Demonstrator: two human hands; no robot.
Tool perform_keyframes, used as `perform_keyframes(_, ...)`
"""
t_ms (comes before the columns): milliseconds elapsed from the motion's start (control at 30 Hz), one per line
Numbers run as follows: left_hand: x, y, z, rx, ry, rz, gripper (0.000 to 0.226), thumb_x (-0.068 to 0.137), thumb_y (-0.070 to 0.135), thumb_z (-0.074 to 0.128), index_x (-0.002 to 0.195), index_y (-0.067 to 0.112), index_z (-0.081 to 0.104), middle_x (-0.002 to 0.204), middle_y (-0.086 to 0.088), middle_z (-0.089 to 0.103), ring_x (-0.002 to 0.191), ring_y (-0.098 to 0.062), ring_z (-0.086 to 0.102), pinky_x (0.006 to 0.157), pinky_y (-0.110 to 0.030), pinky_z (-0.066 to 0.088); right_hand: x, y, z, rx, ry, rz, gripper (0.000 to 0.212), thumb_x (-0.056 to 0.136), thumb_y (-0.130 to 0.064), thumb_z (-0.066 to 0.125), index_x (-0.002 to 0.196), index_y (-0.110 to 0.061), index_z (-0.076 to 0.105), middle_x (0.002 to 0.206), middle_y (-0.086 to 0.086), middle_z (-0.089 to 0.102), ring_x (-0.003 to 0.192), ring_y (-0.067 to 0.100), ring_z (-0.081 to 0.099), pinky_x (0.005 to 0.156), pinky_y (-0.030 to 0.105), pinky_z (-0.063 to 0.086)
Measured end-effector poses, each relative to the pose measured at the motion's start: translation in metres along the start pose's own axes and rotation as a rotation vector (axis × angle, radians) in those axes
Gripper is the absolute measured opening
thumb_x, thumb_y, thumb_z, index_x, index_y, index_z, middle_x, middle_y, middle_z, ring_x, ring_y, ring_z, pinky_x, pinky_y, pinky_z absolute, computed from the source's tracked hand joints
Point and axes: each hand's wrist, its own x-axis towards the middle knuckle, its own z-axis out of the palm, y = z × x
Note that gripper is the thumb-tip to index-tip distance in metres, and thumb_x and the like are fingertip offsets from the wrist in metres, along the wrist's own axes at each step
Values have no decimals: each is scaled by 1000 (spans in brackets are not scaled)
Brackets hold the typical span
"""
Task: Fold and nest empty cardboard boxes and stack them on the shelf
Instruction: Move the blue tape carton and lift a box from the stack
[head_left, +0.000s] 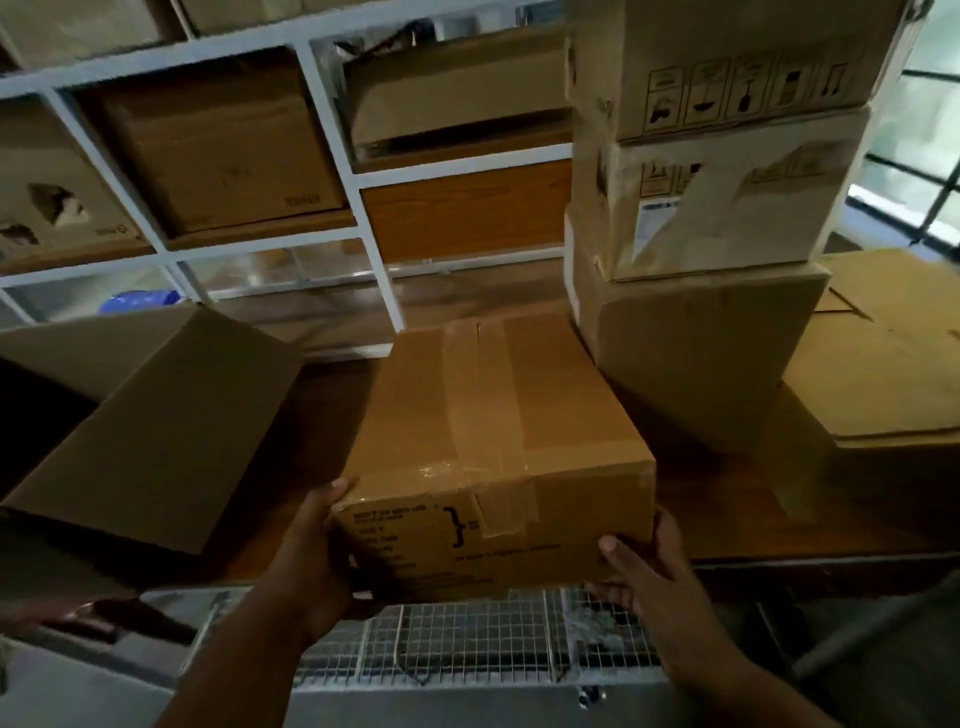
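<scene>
A taped brown cardboard box (493, 447) with black print on its near face lies on the wooden shelf board (727, 525), its near end reaching the board's front edge. My left hand (311, 561) grips the box's near left corner, thumb on the top edge. My right hand (644, 566) holds the near right corner, thumb on the front face and fingers under and beside it. An open brown box (156, 431) lies on its side to the left.
A stack of three worn boxes (727, 208) stands close behind the held box on the right. Flattened cardboard (893, 353) lies at far right. A white shelf rack (332, 130) with boxes fills the back. Wire mesh (467, 639) sits below the board's front edge.
</scene>
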Motion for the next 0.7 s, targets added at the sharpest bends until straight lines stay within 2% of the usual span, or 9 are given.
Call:
perform_keyframes(67,17,2,7,-27,3,7,89,69,83,65,137,25,67,140,-27,66,127,-53,60,80,-53,55,17,2,-4,-22,-15,7,72,89,-42,80,149,-55,44,133,-13,72,109,27,78,96,63,62)
perform_keyframes(133,36,2,9,-61,5,20,87,74,82,61,141,26,64,141,-27,65,127,-52,59,77,-52,56,34,6,-2,-26,-17,15,70,89,-42,79,149,-53,45,129,-18,73,113,25,76,94,59,64)
perform_keyframes(233,64,1,10,-110,9,31,71,87,73,56,140,27,64,141,-24,66,131,-51,58,88,-65,54,56,12,8,-32,42,40,61,90,-41,78,142,-54,50,131,-19,72,120,19,72,99,52,63)
perform_keyframes(333,89,8,18,-112,51,26,58,97,62,57,139,25,64,139,-23,66,130,-48,59,98,-75,50,79,14,16,-155,111,47,49,97,-46,76,139,-56,52,129,-17,73,122,18,68,108,57,55)
perform_keyframes(433,110,21,26,-15,92,43,45,95,59,65,131,32,64,135,-18,61,123,-42,59,98,-71,55,99,14,27,-187,152,72,31,104,-33,71,125,-48,55,125,-13,69,115,14,64,96,45,53)
perform_keyframes(500,128,26,23,38,108,48,38,97,59,64,127,35,64,132,-14,59,119,-43,59,92,-67,59,105,15,36,-218,153,81,36,103,-34,69,130,-45,48,125,-17,62,111,7,60,84,34,51)
perform_keyframes(600,149,27,11,77,92,21,56,97,63,63,145,35,56,129,-9,61,115,-44,62,88,-67,61,109,24,41,-330,208,37,59,91,-59,71,141,-45,45,124,-26,65,115,2,61,83,19,49)
perform_keyframes(633,152,26,7,91,84,16,62,95,65,64,150,38,54,128,-5,62,115,-43,63,88,-67,61,110,25,42,-351,218,35,58,92,-59,73,143,-48,46,123,-30,66,116,0,61,85,18,50)
perform_keyframes(700,155,26,2,103,52,31,68,91,68,63,154,46,50,126,0,64,113,-40,64,88,-64,63,112,25,44,-403,227,40,53,100,-37,72,141,-53,43,123,-35,61,114,-2,58,84,13,48)
